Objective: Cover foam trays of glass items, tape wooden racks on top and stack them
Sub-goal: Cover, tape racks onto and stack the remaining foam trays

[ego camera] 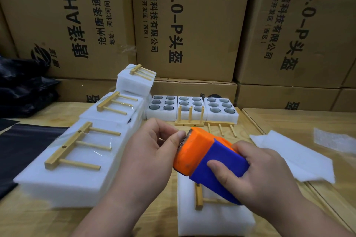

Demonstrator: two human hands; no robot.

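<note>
My right hand (256, 177) grips the blue body of the tape dispenser (210, 158), its fingers curled round the far side and the thumb laid on the near face. My left hand (152, 152) is at the dispenser's orange toothed end, thumb and forefinger pressed together there; whether they pinch a tape end I cannot tell.

Right under the dispenser lies a covered tray (208, 215) with a wooden rack (200, 196) flat on top, its pegs pointing right and mostly hidden behind the dispenser. The tray rests on the wooden tabletop (34, 219).

Left of the dispenser sits the nearest of the finished trays (57, 175), a rack (75, 146) held on its lid under clear tape. Behind it, further left and back from the dispenser, a second taped tray (113, 113) carries its own rack, and a third (134, 81) is stacked higher, tilted a little. A black sheet (23, 150) lies on the tabletop at the far left.

Right of the dispenser a loose foam sheet (296, 158) lies flat, a patch of bubble wrap (335, 140) beyond it.

Beyond the dispenser, three open trays (192, 115) stand in a row, each with six round holes showing glass rims. One rack (189, 119) stands upright against the middle tray; another (221, 128) lies flat just beside it.

Behind everything, cardboard boxes (185, 25) printed with black lettering form a wall.
</note>
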